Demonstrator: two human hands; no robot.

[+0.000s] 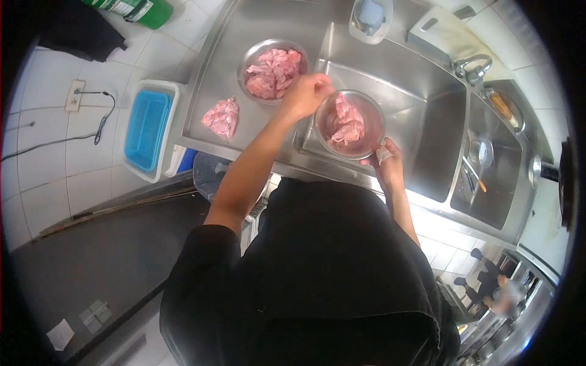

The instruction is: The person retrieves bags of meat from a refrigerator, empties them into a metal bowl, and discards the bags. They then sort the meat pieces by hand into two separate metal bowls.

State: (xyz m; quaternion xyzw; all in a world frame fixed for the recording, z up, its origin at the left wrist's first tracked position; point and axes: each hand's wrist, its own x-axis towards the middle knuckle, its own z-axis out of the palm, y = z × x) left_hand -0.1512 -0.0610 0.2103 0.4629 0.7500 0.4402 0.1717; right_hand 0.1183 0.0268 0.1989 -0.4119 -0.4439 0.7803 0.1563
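Note:
My right hand (388, 163) grips the lower right rim of a metal bowl (372, 113), with something whitish around one finger. Raw pink meat pieces (348, 125), which look like chicken, lie in this bowl. My left hand (308, 94) hovers at the bowl's left side; its fingers are smeared by motion, so I cannot see whether they hold anything. Just left of that hand stands a second metal bowl (247, 58), heaped with raw meat pieces (273, 73). Another raw meat piece (221, 118) lies directly on the steel counter (210, 79).
The steel sink (421, 131) lies under and right of the held bowl. Utensils (476, 174) rest in a smaller basin beyond, near the faucet (476, 67). A blue basket (146, 131) sits left of the counter, and a plastic container (370, 21) stands behind the sink. Another person (497, 287) is at lower right.

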